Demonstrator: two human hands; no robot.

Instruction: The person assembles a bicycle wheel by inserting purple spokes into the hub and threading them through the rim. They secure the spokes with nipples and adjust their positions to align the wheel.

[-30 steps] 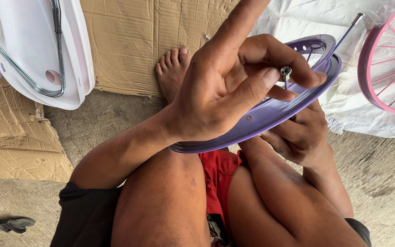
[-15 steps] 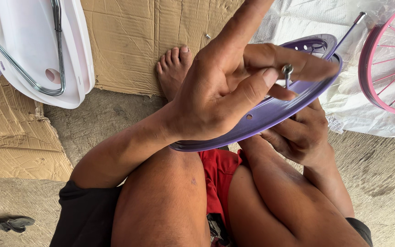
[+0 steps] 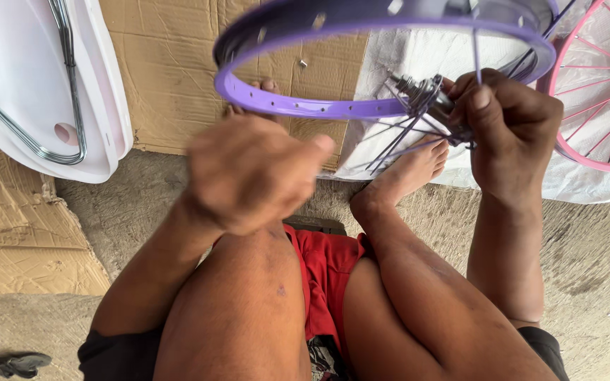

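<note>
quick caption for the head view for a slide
Right hand grips spokes inside a purple wheel rim; blurred left hand free.

We count two hands: our left hand [image 3: 252, 176], blurred and loosely closed with nothing seen in it, and our right hand [image 3: 506, 123], gripping one hub [image 3: 425, 95] with a bundle of loose spokes [image 3: 397, 137], too many and too tangled to number. There are two wheel rims: one purple rim [image 3: 305, 106] and one pink wheel [image 3: 601, 92]. We see two bare feet [image 3: 411, 173], one white plastic seat [image 3: 100, 92] with one metal wire frame [image 3: 65, 85], several sheets of cardboard [image 3: 171, 77], and one dark small object [image 3: 15, 363] on the ground.
</note>
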